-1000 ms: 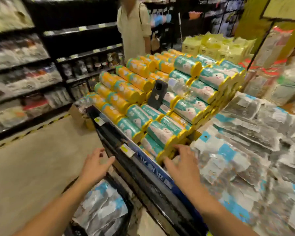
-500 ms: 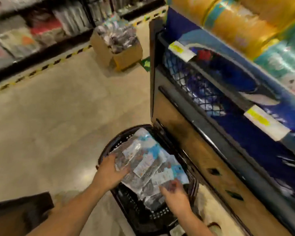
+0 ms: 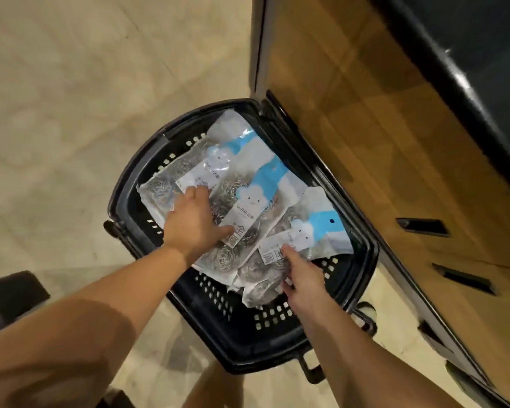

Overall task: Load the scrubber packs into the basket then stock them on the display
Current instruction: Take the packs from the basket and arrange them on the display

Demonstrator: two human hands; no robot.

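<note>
A black plastic basket stands on the floor beside the display stand. Several clear scrubber packs with steel-wool balls and blue-and-white labels lie piled inside it. My left hand rests flat on the upper packs, fingers spread, thumb on a label. My right hand lies on the lower right pack, fingers curled over its near edge. Whether either hand has a firm hold on a pack is unclear.
The wooden side of the display stand with its dark top edge rises right of the basket, touching its rim. Beige floor spreads to the left. A dark object sits at the left edge. My legs show below the basket.
My view dropped from the display top to the basket on the floor. Both hands went down from the display edge into the basket and now lie on the packs.
</note>
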